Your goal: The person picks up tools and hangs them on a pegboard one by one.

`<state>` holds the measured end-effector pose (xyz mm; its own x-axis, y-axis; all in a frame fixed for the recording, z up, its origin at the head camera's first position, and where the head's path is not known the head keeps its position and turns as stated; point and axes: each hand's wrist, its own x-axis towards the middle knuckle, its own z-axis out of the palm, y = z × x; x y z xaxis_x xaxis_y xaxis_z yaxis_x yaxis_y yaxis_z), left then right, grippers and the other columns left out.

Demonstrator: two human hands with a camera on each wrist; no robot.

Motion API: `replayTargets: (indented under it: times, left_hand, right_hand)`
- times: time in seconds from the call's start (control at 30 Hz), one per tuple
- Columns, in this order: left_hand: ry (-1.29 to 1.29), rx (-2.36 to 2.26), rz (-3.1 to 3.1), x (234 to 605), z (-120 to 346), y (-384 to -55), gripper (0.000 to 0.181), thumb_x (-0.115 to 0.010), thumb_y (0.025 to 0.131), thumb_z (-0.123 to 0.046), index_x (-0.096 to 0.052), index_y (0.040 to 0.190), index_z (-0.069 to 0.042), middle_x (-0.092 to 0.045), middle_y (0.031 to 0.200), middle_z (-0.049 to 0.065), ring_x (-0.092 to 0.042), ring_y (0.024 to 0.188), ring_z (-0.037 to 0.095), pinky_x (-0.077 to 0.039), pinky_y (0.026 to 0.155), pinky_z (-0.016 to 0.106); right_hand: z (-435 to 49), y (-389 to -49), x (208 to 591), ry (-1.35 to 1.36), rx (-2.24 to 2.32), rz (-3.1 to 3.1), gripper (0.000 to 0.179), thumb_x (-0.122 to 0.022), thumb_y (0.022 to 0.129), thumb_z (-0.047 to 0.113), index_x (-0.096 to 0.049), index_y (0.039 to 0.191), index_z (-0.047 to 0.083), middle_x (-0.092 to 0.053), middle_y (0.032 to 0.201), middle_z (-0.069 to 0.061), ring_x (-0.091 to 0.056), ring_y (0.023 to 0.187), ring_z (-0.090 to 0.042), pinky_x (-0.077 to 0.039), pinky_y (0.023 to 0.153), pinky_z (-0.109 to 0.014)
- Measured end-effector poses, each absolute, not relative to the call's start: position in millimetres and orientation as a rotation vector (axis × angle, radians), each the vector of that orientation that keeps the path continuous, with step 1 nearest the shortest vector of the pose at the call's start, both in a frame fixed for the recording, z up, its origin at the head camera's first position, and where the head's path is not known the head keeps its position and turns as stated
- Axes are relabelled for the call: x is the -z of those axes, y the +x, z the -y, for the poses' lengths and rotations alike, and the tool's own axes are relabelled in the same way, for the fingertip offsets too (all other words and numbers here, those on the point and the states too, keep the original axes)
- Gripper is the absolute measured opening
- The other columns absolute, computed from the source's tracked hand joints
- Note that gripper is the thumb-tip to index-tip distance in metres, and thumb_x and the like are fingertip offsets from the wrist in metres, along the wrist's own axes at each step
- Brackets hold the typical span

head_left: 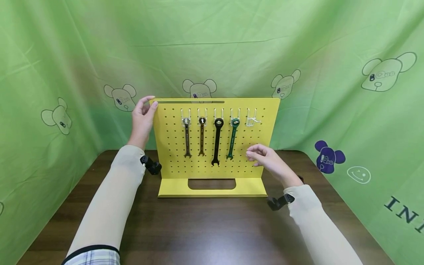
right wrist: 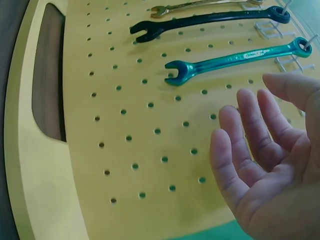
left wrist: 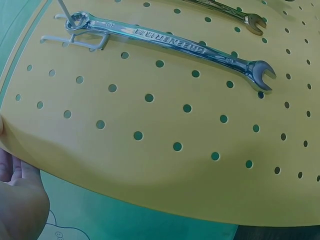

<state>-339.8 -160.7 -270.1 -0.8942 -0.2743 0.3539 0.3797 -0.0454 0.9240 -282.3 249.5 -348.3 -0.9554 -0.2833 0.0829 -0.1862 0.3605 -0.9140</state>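
Note:
My left hand (head_left: 143, 119) holds the upper left corner of a yellow pegboard (head_left: 212, 175), with the thumb at its front edge and other fingers partly hidden behind it. On white hooks hang a silver combination wrench (head_left: 187, 140), a bronze-gold wrench (head_left: 202, 138), a black wrench (head_left: 216, 143) and a green wrench (head_left: 232, 140), each by its ring end, open jaw down. My right hand (head_left: 265, 157) hovers before the board's lower right part, below and right of the green wrench. Its fingers are loosely bent, and in the right wrist view the palm (right wrist: 285, 185) holds nothing.
Right of the green wrench, another white hook (head_left: 252, 120) juts from the board. The board's base, with a rounded cutout, stands on a dark wooden table (head_left: 212, 228). A green curtain (head_left: 212, 48) with mouse-head prints surrounds the table's back and sides.

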Motion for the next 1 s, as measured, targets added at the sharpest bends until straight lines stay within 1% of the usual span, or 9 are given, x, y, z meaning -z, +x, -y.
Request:
replayTargets:
  times: [0.07,0.17,0.3,0.37,0.47,0.57,0.67,0.87,1.0]
  left_hand:
    - [-0.118,1.987,1.792,270,160,-340,0.033,-0.066,0.098,-0.025,-0.063,0.129,-0.015,-0.062,0.106,0.003,-0.059,0.092,0.015,-0.054,0.079,0.024]
    - [-0.122,1.99,1.784,270,160,-339,0.031,-0.067,0.098,-0.025,-0.064,0.127,-0.016,-0.062,0.105,0.002,-0.059,0.091,0.014,-0.053,0.079,0.025]
    - [-0.111,1.992,1.79,270,160,-339,0.028,-0.067,0.098,-0.025,-0.065,0.125,-0.02,-0.062,0.105,0.002,-0.059,0.091,0.014,-0.053,0.079,0.025]
    - [-0.108,1.987,1.795,270,160,-340,0.029,-0.066,0.098,-0.025,-0.064,0.126,-0.018,-0.062,0.105,0.002,-0.059,0.092,0.014,-0.053,0.079,0.024]
    - [-0.107,1.974,1.804,269,160,-340,0.032,-0.066,0.098,-0.025,-0.063,0.129,-0.016,-0.062,0.105,0.002,-0.059,0.092,0.015,-0.053,0.079,0.024]
    - [-0.11,1.968,1.808,269,159,-339,0.035,-0.065,0.099,-0.025,-0.061,0.131,-0.014,-0.062,0.105,0.003,-0.058,0.092,0.015,-0.053,0.079,0.025]
    - [-0.11,1.963,1.815,269,159,-338,0.036,-0.065,0.099,-0.025,-0.06,0.133,-0.012,-0.061,0.106,0.003,-0.058,0.092,0.015,-0.053,0.079,0.025]
    - [-0.107,1.972,1.808,268,160,-338,0.036,-0.065,0.099,-0.025,-0.06,0.133,-0.012,-0.061,0.107,0.003,-0.059,0.093,0.015,-0.054,0.079,0.024]
    - [-0.103,1.969,1.813,269,160,-338,0.036,-0.065,0.099,-0.025,-0.06,0.133,-0.013,-0.061,0.106,0.003,-0.058,0.092,0.015,-0.053,0.079,0.024]
  right_hand:
    - [-255,-280,348,-0.436,1.647,-2.52,0.043,-0.059,0.103,0.026,-0.051,0.127,-0.009,-0.059,0.12,-0.027,-0.059,0.108,-0.032,-0.055,0.087,-0.038]
    - [-264,-277,350,-0.444,1.604,-2.541,0.043,-0.061,0.102,0.024,-0.052,0.127,-0.009,-0.062,0.115,-0.024,-0.061,0.103,-0.027,-0.056,0.084,-0.037]
    - [-278,-271,354,-0.458,1.553,-2.565,0.042,-0.062,0.102,0.023,-0.053,0.126,-0.011,-0.065,0.104,-0.015,-0.063,0.094,-0.02,-0.057,0.078,-0.032]
    - [-285,-268,356,-0.463,1.534,-2.57,0.042,-0.061,0.102,0.022,-0.052,0.126,-0.011,-0.066,0.102,-0.012,-0.064,0.092,-0.017,-0.057,0.078,-0.032]
    - [-298,-264,361,-0.441,1.506,-2.583,0.042,-0.061,0.102,0.023,-0.052,0.127,-0.009,-0.067,0.105,-0.008,-0.065,0.092,-0.013,-0.058,0.081,-0.036]
    - [-311,-259,365,-0.41,1.487,-2.597,0.039,-0.061,0.102,0.024,-0.054,0.127,-0.006,-0.067,0.108,-0.008,-0.065,0.095,-0.015,-0.057,0.082,-0.038]
    - [-324,-255,369,-0.379,1.478,-2.61,0.038,-0.061,0.102,0.025,-0.055,0.126,-0.004,-0.068,0.109,-0.009,-0.065,0.097,-0.016,-0.057,0.081,-0.035]
    - [-349,-249,383,-0.293,1.492,-2.626,0.04,-0.061,0.102,0.024,-0.054,0.127,-0.006,-0.069,0.108,-0.006,-0.065,0.092,-0.009,-0.057,0.08,-0.035]
    - [-368,-246,395,-0.252,1.514,-2.631,0.035,-0.059,0.103,0.021,-0.054,0.125,-0.007,-0.069,0.107,-0.003,-0.066,0.091,-0.007,-0.058,0.079,-0.034]
